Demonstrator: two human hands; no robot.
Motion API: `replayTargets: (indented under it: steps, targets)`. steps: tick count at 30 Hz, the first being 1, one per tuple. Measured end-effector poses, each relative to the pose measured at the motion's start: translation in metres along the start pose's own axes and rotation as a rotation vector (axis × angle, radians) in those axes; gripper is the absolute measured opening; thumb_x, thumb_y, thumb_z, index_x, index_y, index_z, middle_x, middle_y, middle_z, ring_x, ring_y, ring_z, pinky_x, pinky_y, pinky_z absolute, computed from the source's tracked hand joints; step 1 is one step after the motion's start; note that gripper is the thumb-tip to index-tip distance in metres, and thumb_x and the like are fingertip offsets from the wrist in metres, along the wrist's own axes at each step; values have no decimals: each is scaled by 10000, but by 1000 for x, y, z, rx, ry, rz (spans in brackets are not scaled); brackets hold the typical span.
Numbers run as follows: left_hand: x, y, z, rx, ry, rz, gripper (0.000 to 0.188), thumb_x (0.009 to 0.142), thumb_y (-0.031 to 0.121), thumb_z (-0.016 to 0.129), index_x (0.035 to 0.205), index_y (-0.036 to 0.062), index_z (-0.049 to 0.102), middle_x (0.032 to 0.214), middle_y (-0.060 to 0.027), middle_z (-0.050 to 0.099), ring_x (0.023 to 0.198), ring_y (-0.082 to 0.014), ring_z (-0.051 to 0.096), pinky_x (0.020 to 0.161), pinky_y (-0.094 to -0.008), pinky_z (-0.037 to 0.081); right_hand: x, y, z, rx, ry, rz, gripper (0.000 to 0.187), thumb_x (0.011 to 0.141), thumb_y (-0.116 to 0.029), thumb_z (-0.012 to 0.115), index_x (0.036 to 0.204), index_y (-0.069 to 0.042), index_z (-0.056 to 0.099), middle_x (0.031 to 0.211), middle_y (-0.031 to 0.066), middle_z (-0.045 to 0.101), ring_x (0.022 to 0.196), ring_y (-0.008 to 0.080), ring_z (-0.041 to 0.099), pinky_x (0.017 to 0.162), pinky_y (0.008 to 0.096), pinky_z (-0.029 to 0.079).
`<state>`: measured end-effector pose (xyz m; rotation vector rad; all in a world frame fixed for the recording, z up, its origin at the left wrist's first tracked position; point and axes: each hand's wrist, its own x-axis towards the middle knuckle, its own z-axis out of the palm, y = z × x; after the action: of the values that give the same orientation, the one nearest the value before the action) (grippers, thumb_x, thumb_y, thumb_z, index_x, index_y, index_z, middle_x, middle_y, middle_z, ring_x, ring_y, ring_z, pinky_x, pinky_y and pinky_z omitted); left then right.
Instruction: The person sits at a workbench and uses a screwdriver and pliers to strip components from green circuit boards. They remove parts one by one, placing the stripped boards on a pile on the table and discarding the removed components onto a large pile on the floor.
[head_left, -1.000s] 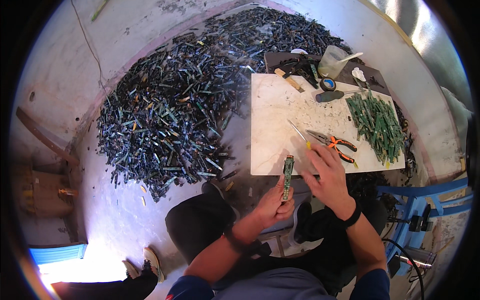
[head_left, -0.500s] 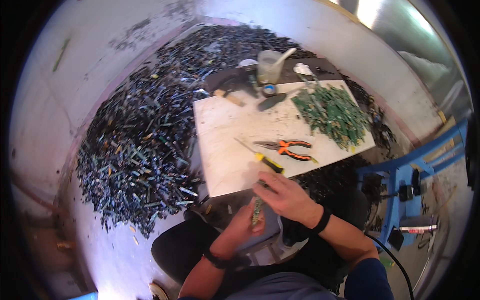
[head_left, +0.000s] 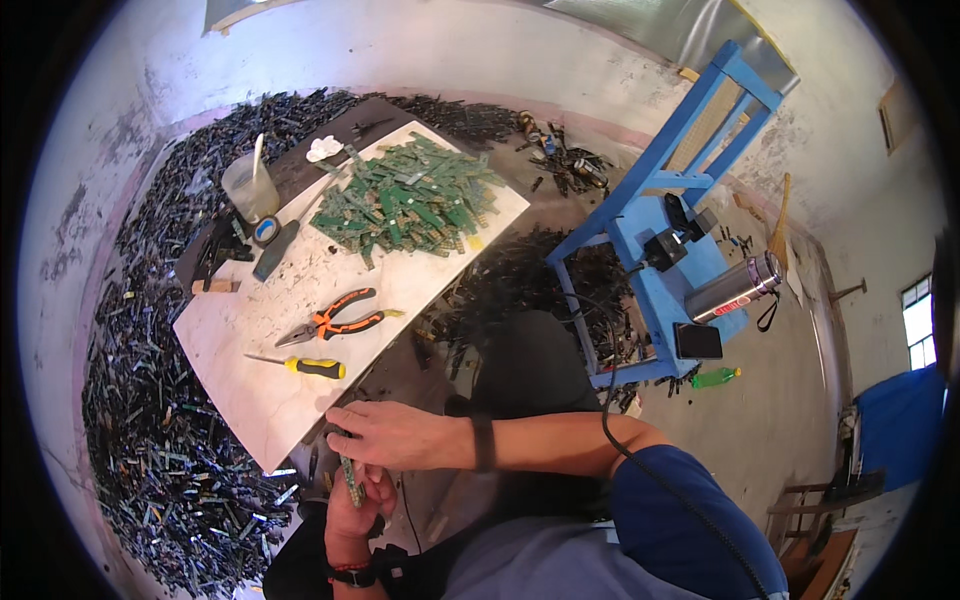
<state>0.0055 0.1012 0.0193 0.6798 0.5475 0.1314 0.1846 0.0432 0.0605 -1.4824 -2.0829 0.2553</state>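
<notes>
In the head view, the left hand (head_left: 352, 512) holds a thin green strip (head_left: 350, 480) with small parts on it, its fingers bent round it. The right hand (head_left: 398, 436) is curled over the strip's top end and hides it, so I cannot tell if it pinches the strip or only touches it. The strip is just off the near edge of the white bench (head_left: 235, 395), low in front of the person. It looks like the step in hand is work on this 1 strip, with 1 hand keeping it firm and 1 hand busy at its top. I think the next move calls for a tight left hold and a careful push or pull by the right fingers. The right knuckles are very near the bench edge, so they could bump it. A yellow screwdriver (head_left: 315, 368) lies just past that edge, with orange pliers (head_left: 333, 318) beside it. The bare left corner gives good room to move, but a big heap of green strips (head_left: 410, 203) fills the far right part. A black cord (head_left: 606, 418) runs across the right arm (head_left: 560, 442) and could catch.
</notes>
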Motion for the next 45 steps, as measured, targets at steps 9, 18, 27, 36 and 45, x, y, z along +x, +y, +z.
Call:
replayTargets:
  steps: [9, 18, 27, 36, 45]
  targets:
    - [-6, 8, 14, 126, 107, 23, 339, 911, 384, 588, 805, 75, 497, 576, -61, 467, 457, -180, 465, 406, -299, 358, -5, 4, -1, 11, 28, -15, 304, 760, -152, 608, 1032, -38, 533, 1068, 121, 533, 905, 272, 572, 752, 339, 509]
    - [-5, 5, 25, 307, 130, 45, 478, 934, 431, 505, 647, 50, 478, 516, -74, 455, 446, -172, 473, 404, -294, 343, -4, 4, 6, -36, -4, 27, 236, 742, -144, 621, 909, 0, 536, 879, 101, 551, 846, 266, 579, 699, 355, 503]
    - [-6, 2, 26, 224, 148, 44, 538, 932, 472, 488, 588, 62, 430, 506, -60, 415, 424, -166, 432, 415, -289, 341, -8, 7, 7, -39, -49, -13, 271, 770, -114, 576, 1009, 8, 530, 931, 105, 540, 835, 255, 564, 671, 346, 500]
    - [-7, 4, 26, 252, 145, 55, 548, 955, 460, 473, 587, 62, 397, 515, -51, 386, 418, -167, 403, 408, -292, 343, -7, 9, 15, 91, 94, -2, 170, 760, -114, 594, 882, -19, 524, 910, 120, 572, 850, 292, 574, 707, 379, 489]
    - [-3, 0, 24, 421, 243, 56, 552, 931, 482, 545, 594, 52, 464, 485, -22, 411, 410, -141, 451, 395, -276, 320, -6, 9, 14, -7, -92, 38, 281, 769, -87, 593, 1029, -7, 520, 988, 123, 564, 897, 290, 588, 738, 372, 514]
